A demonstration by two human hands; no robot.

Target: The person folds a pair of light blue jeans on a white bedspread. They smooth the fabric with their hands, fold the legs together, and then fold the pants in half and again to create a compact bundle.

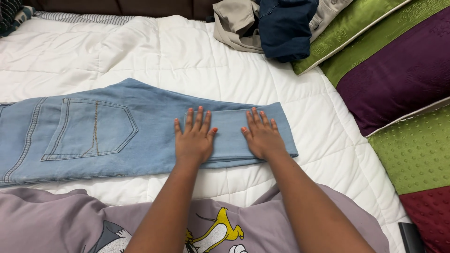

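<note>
Jeans (117, 133) lie flat across bed (168, 56) near its front edge, leg end folded back — left hand (193, 140) and right hand (262, 138) press on fold, fingers spread, gripping nothing. Clothes pile (267, 23) at far edge, pillows (398, 70) along right edge.

Jeans (117, 131) on quilt (154, 56) (clothes (267, 23) seemingly behind)

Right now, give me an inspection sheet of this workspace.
Surface: white quilt, wrinkled.
Job's things: light blue jeans lying flat, leg end folded back.
Clutter: heap of clothes at the far edge; mauve printed shirt at the near edge.
Grippers: left hand and right hand, both flat on the folded leg.
Cables: nothing seen.
Surroundings: green, purple and red cushions on the right.
</note>
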